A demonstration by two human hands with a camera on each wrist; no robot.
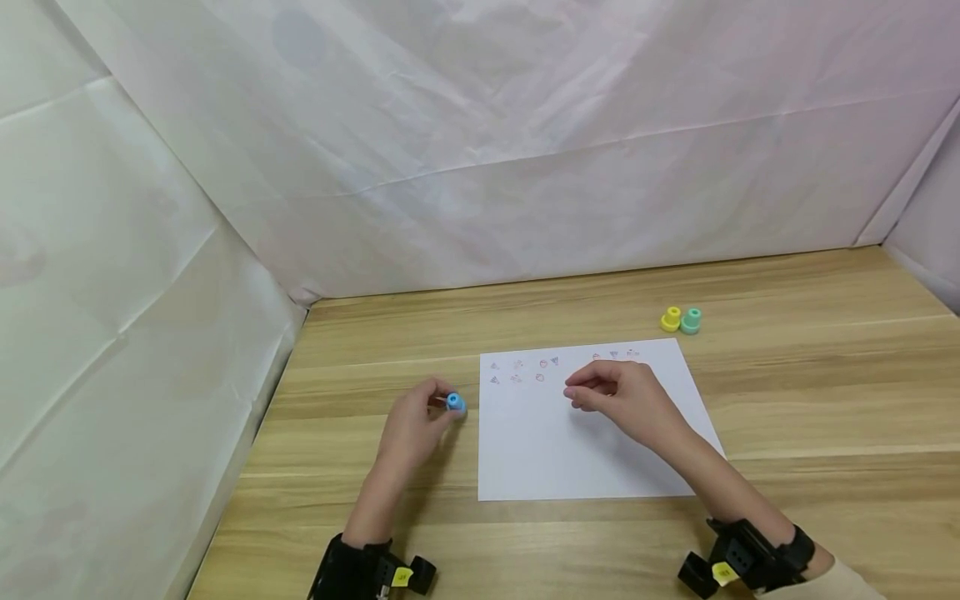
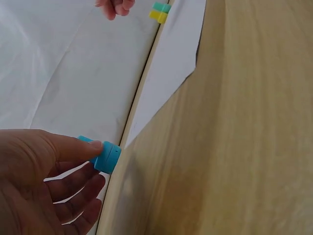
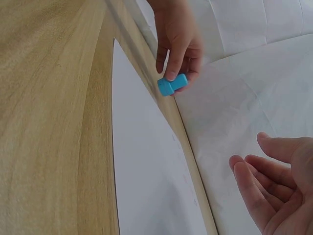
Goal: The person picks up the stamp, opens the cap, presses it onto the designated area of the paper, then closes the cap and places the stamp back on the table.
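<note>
My left hand (image 1: pixel 420 421) pinches a small blue stamp (image 1: pixel 455 404) between thumb and fingers, just left of a white sheet of paper (image 1: pixel 585 450). The left wrist view shows the blue stamp (image 2: pixel 106 156) at my fingertips, and the right wrist view shows the same stamp (image 3: pixel 172 84) held over the table. Small red and blue stamped marks (image 1: pixel 525 371) run along the paper's far edge. My right hand (image 1: pixel 611 396) hovers over the paper with fingers loosely curled and nothing in it; its fingers (image 3: pixel 264 186) look relaxed in the right wrist view.
A yellow stamp (image 1: pixel 671 318) and a green stamp (image 1: pixel 692 321) stand side by side beyond the paper's far right corner. The wooden table (image 1: pixel 825 400) is enclosed by white sheeting (image 1: pixel 480 150) at the back and left.
</note>
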